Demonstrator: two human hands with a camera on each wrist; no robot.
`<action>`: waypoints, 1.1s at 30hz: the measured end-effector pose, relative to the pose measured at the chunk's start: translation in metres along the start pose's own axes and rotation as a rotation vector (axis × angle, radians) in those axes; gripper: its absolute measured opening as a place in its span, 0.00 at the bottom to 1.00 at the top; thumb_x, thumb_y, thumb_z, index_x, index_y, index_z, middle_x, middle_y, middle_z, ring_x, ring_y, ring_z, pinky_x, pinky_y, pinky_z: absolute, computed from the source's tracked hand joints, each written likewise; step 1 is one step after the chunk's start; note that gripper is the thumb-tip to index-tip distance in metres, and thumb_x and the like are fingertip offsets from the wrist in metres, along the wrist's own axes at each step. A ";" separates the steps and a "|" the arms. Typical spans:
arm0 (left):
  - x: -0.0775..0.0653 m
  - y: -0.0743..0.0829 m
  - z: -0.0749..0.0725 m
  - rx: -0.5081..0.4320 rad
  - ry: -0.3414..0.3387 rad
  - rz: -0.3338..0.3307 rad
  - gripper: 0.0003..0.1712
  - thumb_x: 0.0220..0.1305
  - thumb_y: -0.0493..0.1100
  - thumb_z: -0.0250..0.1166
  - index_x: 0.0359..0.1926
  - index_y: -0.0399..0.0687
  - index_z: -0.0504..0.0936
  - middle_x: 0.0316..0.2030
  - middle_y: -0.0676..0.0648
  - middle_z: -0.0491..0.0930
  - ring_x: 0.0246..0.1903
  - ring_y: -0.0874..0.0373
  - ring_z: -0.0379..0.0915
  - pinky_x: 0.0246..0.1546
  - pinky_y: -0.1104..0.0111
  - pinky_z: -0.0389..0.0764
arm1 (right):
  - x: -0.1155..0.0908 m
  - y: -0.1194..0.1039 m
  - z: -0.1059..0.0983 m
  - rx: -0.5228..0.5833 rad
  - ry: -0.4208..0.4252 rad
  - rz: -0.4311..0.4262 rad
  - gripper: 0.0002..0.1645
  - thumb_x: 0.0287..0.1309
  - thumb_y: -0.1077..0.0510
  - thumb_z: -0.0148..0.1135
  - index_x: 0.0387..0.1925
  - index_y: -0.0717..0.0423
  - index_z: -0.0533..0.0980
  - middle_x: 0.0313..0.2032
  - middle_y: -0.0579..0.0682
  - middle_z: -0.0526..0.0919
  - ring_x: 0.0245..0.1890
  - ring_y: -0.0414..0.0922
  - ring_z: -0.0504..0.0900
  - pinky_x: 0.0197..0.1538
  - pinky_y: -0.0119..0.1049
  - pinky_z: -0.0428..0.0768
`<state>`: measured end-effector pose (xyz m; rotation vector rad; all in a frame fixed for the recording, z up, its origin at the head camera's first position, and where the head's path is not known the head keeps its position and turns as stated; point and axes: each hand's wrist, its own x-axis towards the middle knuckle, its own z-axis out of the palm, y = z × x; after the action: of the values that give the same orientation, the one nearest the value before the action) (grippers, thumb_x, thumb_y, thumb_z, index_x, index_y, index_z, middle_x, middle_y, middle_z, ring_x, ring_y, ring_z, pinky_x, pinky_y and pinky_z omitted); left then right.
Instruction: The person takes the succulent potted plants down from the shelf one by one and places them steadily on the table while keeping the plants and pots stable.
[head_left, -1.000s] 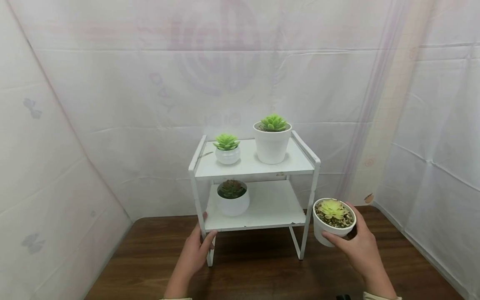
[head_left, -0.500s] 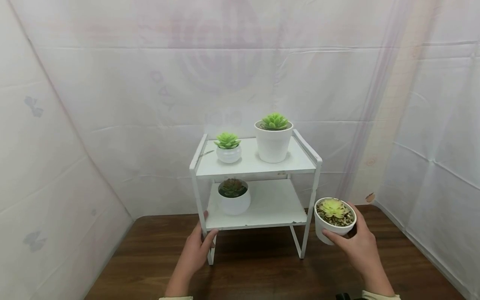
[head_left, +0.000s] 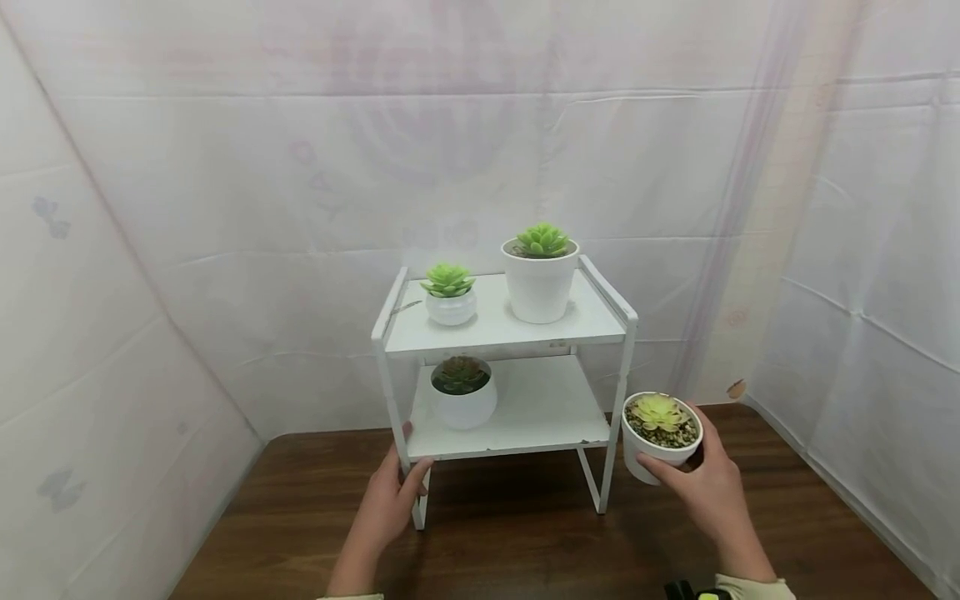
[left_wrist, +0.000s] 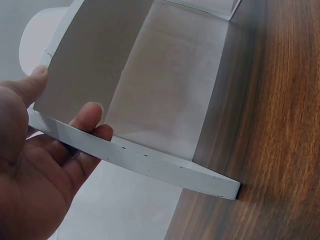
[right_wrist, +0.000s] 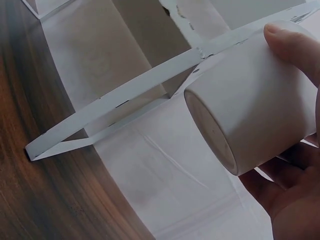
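Observation:
A white two-tier plant stand (head_left: 517,450) stands on the wooden table. My left hand (head_left: 386,492) grips its front left leg at the lower shelf. In the left wrist view the thumb lies at the shelf's edge and the fingers (left_wrist: 87,117) curl round the leg. Beyond the stand's right side, my right hand (head_left: 712,483) holds a potted succulent (head_left: 660,425) with yellow-green leaves and pebbles, slightly tilted toward me. The right wrist view shows the white pot's underside (right_wrist: 210,132) raised off the table, thumb on one side and fingers on the other.
On the top shelf are a small potted succulent (head_left: 450,308) at left and a larger one (head_left: 540,287) at right. A dark succulent in a round white pot (head_left: 463,404) sits on the lower shelf's left. White cloth (head_left: 300,208) hangs behind the wooden table (head_left: 300,500).
The head view has shifted slightly. Both hands, the stand and the held potted succulent keep nearly the same places relative to each other.

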<state>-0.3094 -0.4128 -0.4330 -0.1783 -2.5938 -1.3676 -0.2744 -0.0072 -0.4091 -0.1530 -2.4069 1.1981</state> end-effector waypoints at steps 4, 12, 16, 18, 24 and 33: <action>0.000 0.000 0.000 0.007 0.004 0.005 0.42 0.69 0.58 0.56 0.75 0.49 0.51 0.35 0.46 0.78 0.30 0.58 0.75 0.32 0.68 0.76 | 0.002 0.004 0.003 -0.009 -0.002 -0.001 0.63 0.45 0.38 0.75 0.75 0.45 0.50 0.66 0.62 0.68 0.62 0.59 0.71 0.53 0.46 0.75; 0.001 0.001 0.000 0.009 0.004 0.004 0.42 0.69 0.57 0.57 0.75 0.48 0.51 0.34 0.46 0.78 0.30 0.58 0.75 0.33 0.68 0.76 | 0.006 0.010 0.006 0.016 -0.017 0.013 0.63 0.45 0.37 0.75 0.75 0.47 0.49 0.66 0.65 0.67 0.63 0.61 0.70 0.56 0.57 0.73; 0.001 0.000 0.000 0.012 -0.003 -0.004 0.42 0.69 0.57 0.57 0.75 0.48 0.51 0.33 0.47 0.78 0.29 0.59 0.74 0.33 0.68 0.76 | 0.006 0.012 0.008 0.017 -0.029 0.029 0.64 0.45 0.37 0.75 0.75 0.48 0.48 0.67 0.65 0.66 0.63 0.62 0.70 0.57 0.58 0.73; 0.001 0.000 0.000 0.017 -0.003 -0.006 0.42 0.69 0.57 0.56 0.75 0.48 0.51 0.33 0.47 0.78 0.29 0.60 0.74 0.33 0.68 0.76 | 0.005 0.013 0.009 0.018 -0.034 0.033 0.64 0.45 0.37 0.75 0.75 0.48 0.48 0.67 0.65 0.66 0.63 0.62 0.69 0.57 0.57 0.73; -0.001 -0.001 0.001 0.019 -0.003 -0.004 0.42 0.70 0.58 0.56 0.75 0.47 0.51 0.34 0.46 0.78 0.29 0.61 0.73 0.33 0.68 0.76 | 0.005 0.016 0.012 0.033 -0.055 0.046 0.65 0.45 0.38 0.75 0.76 0.47 0.47 0.67 0.65 0.64 0.65 0.63 0.68 0.58 0.58 0.71; 0.000 -0.001 0.002 0.022 0.002 -0.001 0.42 0.69 0.59 0.55 0.76 0.48 0.51 0.38 0.45 0.79 0.29 0.61 0.73 0.34 0.69 0.77 | 0.006 0.019 0.018 0.062 -0.048 0.050 0.64 0.44 0.40 0.76 0.75 0.46 0.48 0.68 0.63 0.64 0.65 0.62 0.65 0.59 0.59 0.68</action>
<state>-0.3097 -0.4120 -0.4351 -0.1720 -2.6063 -1.3380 -0.2895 -0.0067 -0.4307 -0.1679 -2.4167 1.3120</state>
